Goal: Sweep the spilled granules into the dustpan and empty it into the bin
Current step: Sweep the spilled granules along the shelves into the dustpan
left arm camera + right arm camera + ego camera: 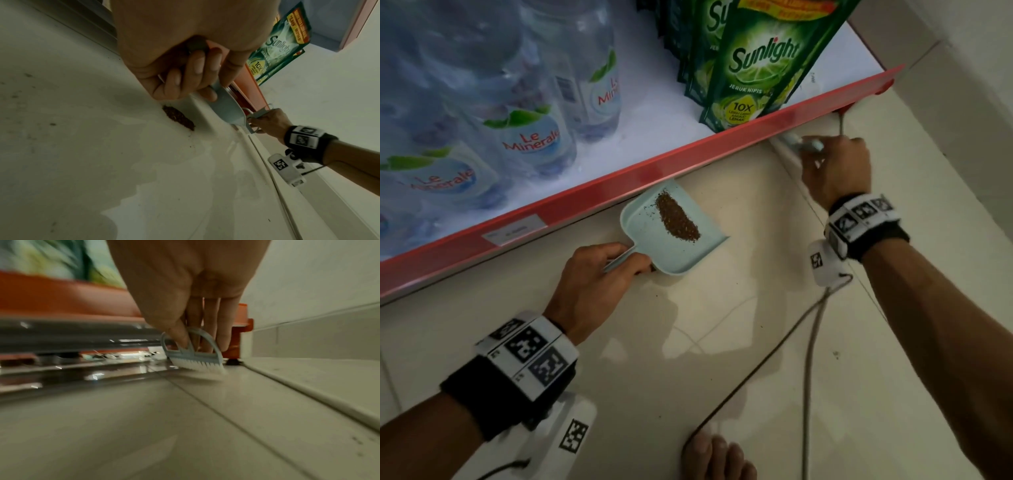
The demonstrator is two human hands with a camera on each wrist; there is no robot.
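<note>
Left hand [599, 270] curled round the dustpan [671, 236] handle, pan flat on the floor [722, 342] by the shelf edge [654, 171]; right hand [832, 171] pinches the small brush [195, 356], bristles on the tile near the shelf corner. I see most granules [677, 219] piled in the pan, few specks left; emptying not done, no bin in view

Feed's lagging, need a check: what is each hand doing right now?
Left hand: grips the dustpan handle, granules in the pan.
Right hand: holds the small brush, bristles on the floor.
</note>
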